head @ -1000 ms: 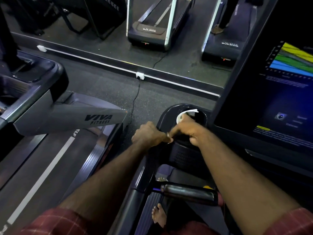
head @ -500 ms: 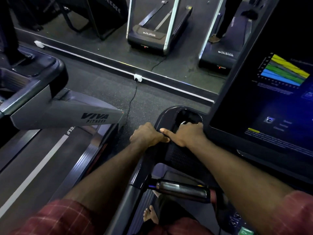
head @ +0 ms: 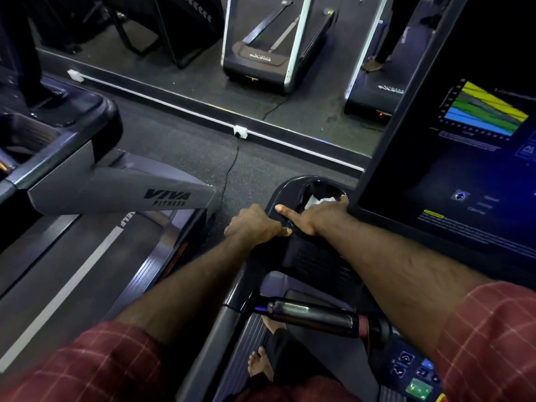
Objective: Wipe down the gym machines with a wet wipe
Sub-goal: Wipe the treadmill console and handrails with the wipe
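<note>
I stand on a dark treadmill whose console has a cup holder (head: pixel 285 190) at its left end. My right hand (head: pixel 316 216) reaches into that holder and holds a white wet wipe (head: pixel 316 201) against its inside, thumb stretched along the near rim. The fingers are mostly hidden behind the wipe and the screen's edge. My left hand (head: pixel 255 224) grips the console's left edge just beside the right thumb.
The lit console screen (head: pixel 464 169) rises close to the right of my hands. A metal handlebar grip (head: pixel 313 314) crosses below my arms, with control buttons (head: pixel 417 387) at lower right. A neighbouring VIVA treadmill (head: pixel 116 192) stands left; a power cable (head: pixel 232 169) runs across the floor.
My right hand has slid the wipe from the holder's far rim down into it and toward the screen. My left hand keeps its grip on the console edge.
</note>
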A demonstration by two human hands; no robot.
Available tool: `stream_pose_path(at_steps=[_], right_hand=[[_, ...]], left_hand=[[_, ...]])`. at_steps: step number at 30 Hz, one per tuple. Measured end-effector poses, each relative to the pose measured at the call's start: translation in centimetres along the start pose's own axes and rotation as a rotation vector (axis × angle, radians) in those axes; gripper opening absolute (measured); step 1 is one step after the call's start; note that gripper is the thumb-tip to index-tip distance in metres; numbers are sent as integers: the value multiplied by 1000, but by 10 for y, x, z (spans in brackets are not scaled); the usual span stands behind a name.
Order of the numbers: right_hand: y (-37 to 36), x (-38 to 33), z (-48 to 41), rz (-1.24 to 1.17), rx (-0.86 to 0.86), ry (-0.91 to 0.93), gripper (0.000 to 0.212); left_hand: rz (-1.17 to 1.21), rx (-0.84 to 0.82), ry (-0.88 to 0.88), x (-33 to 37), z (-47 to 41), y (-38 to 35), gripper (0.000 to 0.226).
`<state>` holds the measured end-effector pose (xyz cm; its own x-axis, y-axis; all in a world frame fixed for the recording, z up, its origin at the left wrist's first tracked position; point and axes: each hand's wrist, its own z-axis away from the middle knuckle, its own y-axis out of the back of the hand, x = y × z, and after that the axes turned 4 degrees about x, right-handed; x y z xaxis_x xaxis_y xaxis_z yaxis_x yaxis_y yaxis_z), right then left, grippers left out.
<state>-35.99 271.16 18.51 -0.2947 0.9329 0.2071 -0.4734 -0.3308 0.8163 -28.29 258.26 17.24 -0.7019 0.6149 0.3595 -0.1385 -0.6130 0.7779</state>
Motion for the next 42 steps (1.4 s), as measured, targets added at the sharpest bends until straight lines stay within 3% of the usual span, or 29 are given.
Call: stream_pose_path(at_steps=[4, 10, 13, 18, 22, 26, 30, 33, 38, 40, 42], right_hand=[[10, -2, 10, 99, 39, 133, 108], [-46, 23, 29, 120, 493, 317, 32], [-69, 34, 38, 138, 479, 363, 19], [-59, 35, 67, 229, 486, 395, 24], [-51, 37, 71, 327, 466, 474, 27], [-87, 81, 47, 498, 677, 844, 58], [-90, 95, 19, 455, 719, 1160, 60], [-87, 73, 7, 438, 650, 1220, 66], [-97, 65, -6, 547, 628, 1328, 57], [-100, 70, -2, 657, 581, 1415, 51], [-100, 78, -4, 819, 534, 1569, 38]], left_hand=[[14, 21, 3, -1, 3, -6, 78], [44, 22, 19, -2, 3, -8, 71], [46, 35, 30, -1, 4, -8, 74], [54, 66, 34, -3, 10, -10, 79], [25, 212, -18, -11, 20, -21, 98], [38, 362, -192, -42, 45, -42, 117], [-5, 433, -279, -76, 75, -61, 127], [-100, 458, -398, -96, 103, -75, 124], [-343, 516, -734, -130, 135, -96, 99], [-367, 548, -687, -141, 140, -99, 105], [-339, 556, -528, -144, 144, -98, 120]])
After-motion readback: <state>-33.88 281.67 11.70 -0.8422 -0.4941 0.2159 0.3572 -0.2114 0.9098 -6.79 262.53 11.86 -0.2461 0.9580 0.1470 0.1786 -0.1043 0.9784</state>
